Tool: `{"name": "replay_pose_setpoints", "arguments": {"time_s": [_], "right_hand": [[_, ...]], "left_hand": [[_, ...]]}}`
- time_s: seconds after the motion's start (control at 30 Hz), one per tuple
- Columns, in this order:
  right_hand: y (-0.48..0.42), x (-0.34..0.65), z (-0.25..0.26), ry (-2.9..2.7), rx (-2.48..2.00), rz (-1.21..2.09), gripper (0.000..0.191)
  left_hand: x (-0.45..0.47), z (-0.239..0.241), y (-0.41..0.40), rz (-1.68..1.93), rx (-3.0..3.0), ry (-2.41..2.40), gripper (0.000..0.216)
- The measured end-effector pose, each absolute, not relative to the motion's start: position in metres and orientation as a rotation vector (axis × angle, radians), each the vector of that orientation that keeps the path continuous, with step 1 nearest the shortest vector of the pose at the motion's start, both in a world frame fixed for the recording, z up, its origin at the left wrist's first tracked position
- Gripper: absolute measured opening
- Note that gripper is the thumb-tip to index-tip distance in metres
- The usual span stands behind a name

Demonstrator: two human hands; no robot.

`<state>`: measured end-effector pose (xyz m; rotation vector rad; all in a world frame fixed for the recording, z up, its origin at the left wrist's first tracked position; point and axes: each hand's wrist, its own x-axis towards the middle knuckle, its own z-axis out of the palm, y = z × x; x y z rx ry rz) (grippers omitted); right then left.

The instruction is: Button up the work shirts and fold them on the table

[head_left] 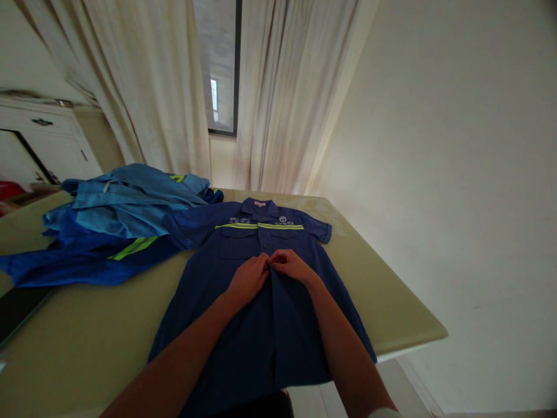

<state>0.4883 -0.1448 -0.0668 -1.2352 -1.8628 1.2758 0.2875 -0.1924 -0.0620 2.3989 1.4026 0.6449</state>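
Note:
A navy short-sleeved work shirt point(243, 325) lies face up, its collar toward the far side and its hem by the near edge. A yellow-green reflective stripe crosses the chest, with pale printing above it. My left hand point(251, 277) and my right hand point(290, 263) meet at the front placket, just below the chest pockets. Both pinch the shirt's front edges with bent fingers. Below them the placket hangs partly apart. Any button between the fingertips is hidden; one button shows farther up, near the pockets.
The shirt rests on a yellowish-green covered table point(383, 307). Left of it is a heap of light and bright blue garments point(134, 197). A dark flat object point(21, 310) lies at the left edge. Curtains point(161, 75), a white cabinet point(43, 139) and a wall point(456, 174) stand around.

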Motion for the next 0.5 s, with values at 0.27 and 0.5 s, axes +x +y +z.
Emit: {"name": "replay_pose_setpoints", "arguments": {"time_s": [0.27, 0.5], "right_hand": [[-0.1475, 0.4915, -0.0625, -2.022, -1.217, 1.262, 0.016], [-0.1478, 0.4931, -0.0637, -2.070, -1.228, 1.213, 0.016]], "left_hand": [[0.2883, -0.0602, -0.1929, 0.524, 2.462, 1.474, 0.017], [0.2816, -0.0561, -0.1877, 0.537, 2.345, 1.411, 0.023]]}}
